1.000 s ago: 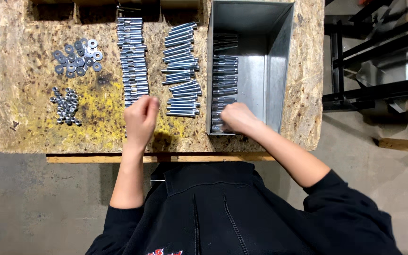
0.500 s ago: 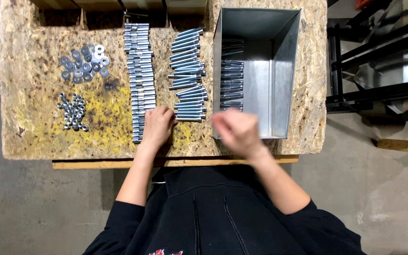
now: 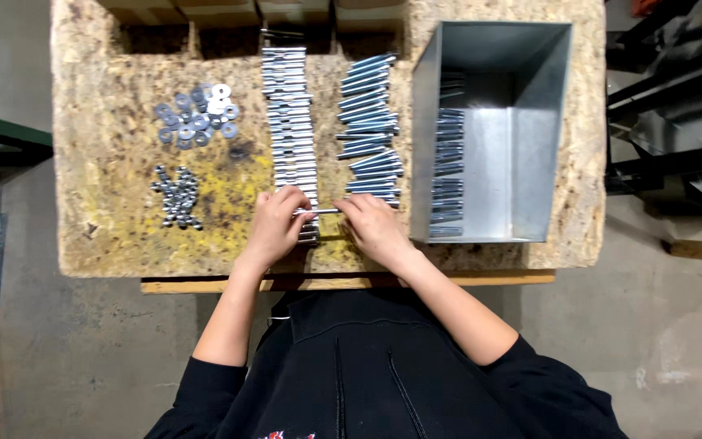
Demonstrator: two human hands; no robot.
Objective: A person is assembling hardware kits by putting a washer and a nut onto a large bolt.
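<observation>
Both hands met at the board's (image 3: 115, 244) near edge: left hand (image 3: 276, 226) and right hand (image 3: 374, 228) each pinched one end of a bolt (image 3: 324, 211) lying crosswise between them. Just beyond sat two bolt rows (image 3: 290, 122), nuts (image 3: 176, 197) and washers (image 3: 197, 115) further left, a metal bin (image 3: 530, 138) on the right.

packages: you have cardboard boxes (image 3: 205, 12) along the table's (image 3: 107, 228) far edge, brown, open-topped, side by side | labels: none that you can see | signs: none | screens: none
</observation>
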